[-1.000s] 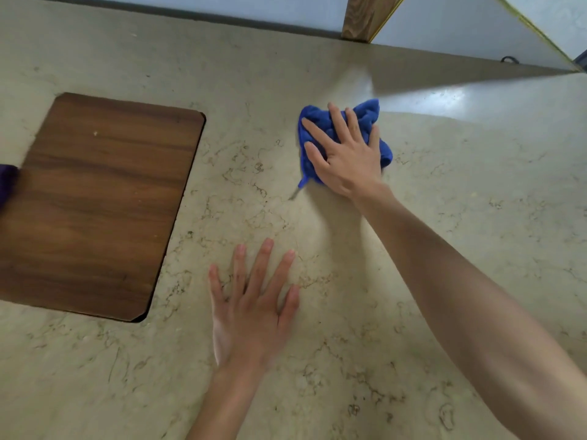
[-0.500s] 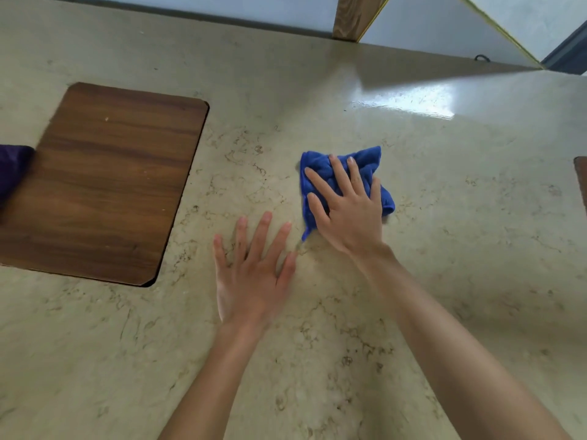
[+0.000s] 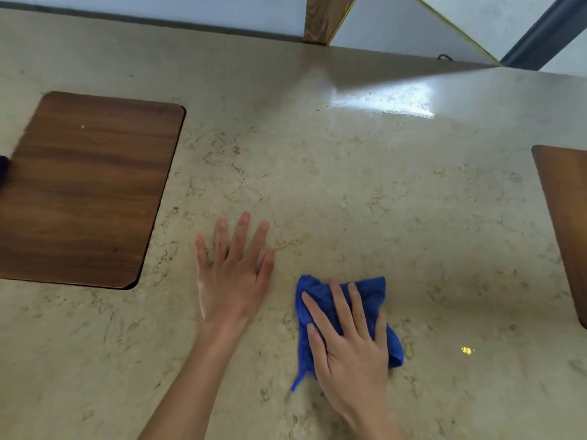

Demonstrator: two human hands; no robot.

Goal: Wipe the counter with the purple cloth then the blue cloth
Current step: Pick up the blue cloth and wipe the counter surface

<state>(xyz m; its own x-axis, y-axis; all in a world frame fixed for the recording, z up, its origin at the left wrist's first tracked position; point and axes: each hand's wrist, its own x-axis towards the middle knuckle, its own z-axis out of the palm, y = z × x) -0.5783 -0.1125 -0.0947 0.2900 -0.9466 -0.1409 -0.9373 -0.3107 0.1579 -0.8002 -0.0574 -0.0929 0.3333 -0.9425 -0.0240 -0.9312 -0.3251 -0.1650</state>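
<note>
The crumpled blue cloth (image 3: 371,292) lies on the beige marbled counter (image 3: 349,185), near its front. My right hand (image 3: 349,341) presses flat on the cloth with fingers spread, covering its middle. To the cloth's left my left hand (image 3: 233,274) rests palm down on the bare counter, fingers apart, holding nothing. A sliver of the dark purple cloth (image 3: 3,168) shows at the far left edge of the view; most of it is out of frame.
A dark wooden inset panel (image 3: 85,188) sits in the counter at left. A second wooden panel (image 3: 568,217) is cut off at the right edge. A wall and a wooden post (image 3: 324,17) run along the counter's far side.
My right hand has dragged the blue cloth toward me, from the far middle of the counter to the near side. The left hand has stayed flat in place.
</note>
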